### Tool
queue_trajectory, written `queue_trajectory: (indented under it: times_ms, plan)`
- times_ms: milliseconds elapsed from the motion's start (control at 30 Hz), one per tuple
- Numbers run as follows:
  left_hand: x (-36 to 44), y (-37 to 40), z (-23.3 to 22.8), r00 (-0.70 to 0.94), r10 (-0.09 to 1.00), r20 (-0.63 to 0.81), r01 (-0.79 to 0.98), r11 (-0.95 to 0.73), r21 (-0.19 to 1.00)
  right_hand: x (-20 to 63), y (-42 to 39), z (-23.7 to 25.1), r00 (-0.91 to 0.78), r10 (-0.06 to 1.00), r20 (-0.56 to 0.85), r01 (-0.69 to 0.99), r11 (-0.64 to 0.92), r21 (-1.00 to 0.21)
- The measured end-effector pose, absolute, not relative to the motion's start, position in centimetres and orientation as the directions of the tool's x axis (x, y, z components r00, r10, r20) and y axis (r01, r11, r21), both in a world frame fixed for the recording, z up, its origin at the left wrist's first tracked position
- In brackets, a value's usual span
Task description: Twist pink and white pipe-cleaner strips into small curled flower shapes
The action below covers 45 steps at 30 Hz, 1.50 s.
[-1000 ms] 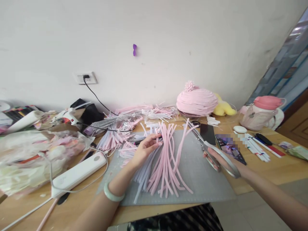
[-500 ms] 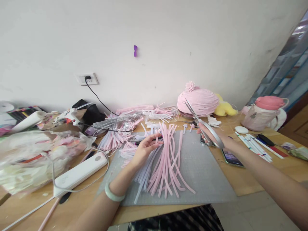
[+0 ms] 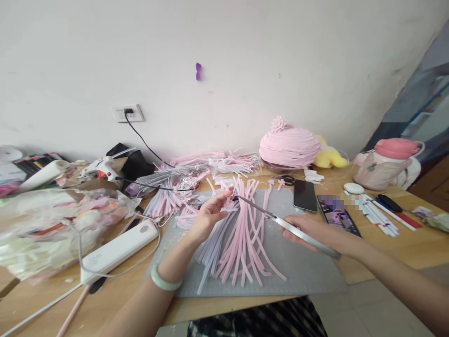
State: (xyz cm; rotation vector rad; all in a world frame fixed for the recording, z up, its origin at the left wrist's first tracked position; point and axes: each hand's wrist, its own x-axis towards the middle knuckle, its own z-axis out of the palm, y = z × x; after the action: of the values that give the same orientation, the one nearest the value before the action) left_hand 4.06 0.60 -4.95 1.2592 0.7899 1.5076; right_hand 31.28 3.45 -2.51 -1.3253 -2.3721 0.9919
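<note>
i see the left hand [image 3: 212,210] now with thumb and fingers parted, nothing visibly gripped, beside pink stems [image 3: 242,227] fanned on the grey mat [image 3: 308,274]; scissors [image 3: 274,217], wrapped in the right hand's [image 3: 308,228] fingers, have swung across, putting blades within reach of the stems.

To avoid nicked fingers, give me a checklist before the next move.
1. Silver metal scissors with pale grey handles in the right hand: ok.
2. Scissor tips well clear of the left hand: not ok, they point close to its fingertips.
3. Left hand gripping a strip firmly: cannot tell.
4. Long, fuzzy pink strips on the flat grey rectangular mat: ok.
5. Strips lying neatly parallel: not ok, they fan out and cross.
</note>
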Motion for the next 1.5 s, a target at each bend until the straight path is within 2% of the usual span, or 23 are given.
queue_trajectory:
  times_ms: [67, 133, 233, 400, 500, 633, 767, 900, 1100, 1333, 1500]
  plan:
    - [4.0, 0.7, -5.0, 0.007, 0.943, 0.334, -0.257, -0.321, 0.912, 31.3, 3.3, -2.4, -0.622, 0.774, -0.118, 0.669, 0.446, -0.595]
    - [3.9, 0.7, -5.1, -0.017, 0.937, 0.348, -0.248, -0.341, 0.907, 31.2, 3.5, -2.7, -0.59, 0.803, -0.083, 0.711, 0.468, -0.525]
    - [4.0, 0.8, -5.2, -0.059, 0.937, 0.344, -0.252, -0.347, 0.903, 31.0, 4.2, -3.4, -0.455, 0.888, -0.07, 0.817, 0.385, -0.43]
    - [4.8, 0.3, -4.8, -0.075, 0.983, 0.169, -0.229, -0.182, 0.956, 30.1, 5.0, -4.2, -0.334, 0.938, -0.093, 0.899, 0.287, -0.331]
    - [5.2, 0.2, -4.5, -0.091, 0.988, 0.125, -0.222, -0.143, 0.965, 29.6, 5.0, -4.4, -0.379, 0.917, -0.125, 0.873, 0.31, -0.378]
    - [5.1, 0.4, -4.5, -0.114, 0.985, 0.133, -0.275, -0.16, 0.948, 29.6, 4.3, -4.9, -0.469, 0.873, -0.137, 0.783, 0.338, -0.523]
    - [4.7, 0.8, -5.1, -0.132, 0.983, 0.131, -0.343, -0.17, 0.924, 29.6, 2.8, -4.1, -0.428, 0.874, -0.23, 0.727, 0.182, -0.662]
    - [4.4, 0.8, -5.1, -0.153, 0.975, 0.159, -0.328, -0.202, 0.923, 29.4, 1.5, -2.5, -0.43, 0.839, -0.334, 0.681, 0.059, -0.73]
    - [4.6, 0.4, -4.3, -0.151, 0.98, 0.127, -0.377, -0.176, 0.909, 29.2, 0.8, -1.7, -0.508, 0.801, -0.316, 0.65, 0.116, -0.751]
    - [4.8, 0.3, -4.1, -0.034, 0.999, 0.027, -0.563, -0.042, 0.826, 29.1, 0.7, -1.9, -0.578, 0.739, -0.347, 0.667, 0.182, -0.723]
    - [4.8, 0.2, -3.9, -0.058, 0.998, 0.01, -0.568, -0.041, 0.822, 29.4, 0.9, -1.6, -0.64, 0.671, -0.374, 0.632, 0.183, -0.753]
